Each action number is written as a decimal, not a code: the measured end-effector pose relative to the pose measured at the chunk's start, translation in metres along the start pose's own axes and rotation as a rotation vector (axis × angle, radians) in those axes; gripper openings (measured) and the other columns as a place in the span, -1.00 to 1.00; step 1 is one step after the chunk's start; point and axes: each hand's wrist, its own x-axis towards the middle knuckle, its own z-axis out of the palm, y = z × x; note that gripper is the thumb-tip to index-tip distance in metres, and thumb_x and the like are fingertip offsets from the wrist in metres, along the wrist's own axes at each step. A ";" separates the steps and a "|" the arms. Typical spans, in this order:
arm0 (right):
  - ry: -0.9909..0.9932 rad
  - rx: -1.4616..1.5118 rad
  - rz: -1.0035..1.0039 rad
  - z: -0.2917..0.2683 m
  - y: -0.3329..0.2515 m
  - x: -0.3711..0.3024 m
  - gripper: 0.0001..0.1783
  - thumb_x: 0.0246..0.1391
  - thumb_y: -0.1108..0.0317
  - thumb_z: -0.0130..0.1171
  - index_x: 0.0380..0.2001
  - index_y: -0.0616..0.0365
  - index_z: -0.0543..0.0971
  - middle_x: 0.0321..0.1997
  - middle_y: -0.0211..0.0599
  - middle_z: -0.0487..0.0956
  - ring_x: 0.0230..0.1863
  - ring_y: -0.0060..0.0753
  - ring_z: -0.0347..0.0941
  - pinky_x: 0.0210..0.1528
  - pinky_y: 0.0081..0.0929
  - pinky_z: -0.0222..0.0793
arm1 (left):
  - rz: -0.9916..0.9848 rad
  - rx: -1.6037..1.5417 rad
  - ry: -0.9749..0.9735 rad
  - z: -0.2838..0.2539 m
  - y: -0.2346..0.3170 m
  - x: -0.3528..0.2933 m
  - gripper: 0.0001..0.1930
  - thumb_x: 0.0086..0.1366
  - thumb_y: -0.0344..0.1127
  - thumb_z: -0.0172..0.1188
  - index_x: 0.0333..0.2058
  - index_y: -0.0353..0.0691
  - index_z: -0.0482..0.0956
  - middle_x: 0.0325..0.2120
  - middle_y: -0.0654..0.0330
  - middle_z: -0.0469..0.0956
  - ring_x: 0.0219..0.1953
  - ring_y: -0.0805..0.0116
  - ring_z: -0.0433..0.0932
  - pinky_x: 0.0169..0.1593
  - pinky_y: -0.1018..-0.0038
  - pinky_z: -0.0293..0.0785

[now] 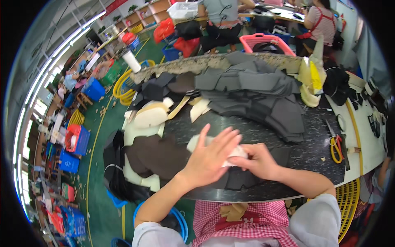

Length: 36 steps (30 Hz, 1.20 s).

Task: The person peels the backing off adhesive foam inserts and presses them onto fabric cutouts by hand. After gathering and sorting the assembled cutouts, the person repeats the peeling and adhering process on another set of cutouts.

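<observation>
Over the near middle of the dark speckled tabletop [185, 125], a thin white piece of material [239, 154] lies between my hands. My left hand [210, 158] rests flat across it with the fingers stretched out and spread, hiding its middle. At its right end, my right hand [259, 160] pinches the white piece between thumb and fingers. Dark brown cut pieces [154, 154] lie left of my left hand. Dark grey flat pieces [240, 178] are under and near my hands.
Stacked grey pieces [251, 84] cover the table's far side, with cream pieces [150, 115] to their left. Yellow-handled scissors [336, 149] lie at right, near a pale yellow bag [310, 82]. A pink basket [267, 40] stands beyond the table; other people work there.
</observation>
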 end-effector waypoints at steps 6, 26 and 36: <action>-0.324 0.599 0.192 0.000 -0.014 -0.007 -0.70 0.24 0.20 0.01 -0.18 0.22 0.51 -0.44 -0.43 0.55 -0.53 -0.62 0.45 -0.45 -0.68 0.39 | 0.078 0.058 0.318 0.017 -0.013 -0.014 -0.51 -0.09 -0.35 0.20 -0.08 -0.31 0.49 -0.18 -0.02 0.48 -0.18 0.04 0.47 -0.03 0.20 0.42; -0.211 0.328 0.134 -0.018 -0.003 -0.020 -0.71 0.20 0.19 0.08 -0.43 0.19 0.56 -0.66 -0.53 0.45 -0.66 -0.77 0.29 -0.60 -0.74 0.17 | -0.047 -0.342 0.090 0.003 0.015 0.000 -0.29 -0.16 -0.20 0.40 0.03 -0.28 0.41 -0.19 0.05 0.52 -0.27 0.14 0.54 -0.23 0.34 0.45; -0.246 0.536 0.164 -0.027 0.001 -0.030 -0.74 0.11 0.26 0.20 -0.57 0.14 0.47 -0.69 -0.50 0.44 -0.68 -0.74 0.31 -0.64 -0.74 0.18 | 0.061 -0.604 0.020 -0.002 0.004 0.009 -0.42 -0.07 -0.32 0.30 0.01 -0.29 0.42 -0.13 0.02 0.50 -0.25 0.06 0.50 -0.16 0.29 0.41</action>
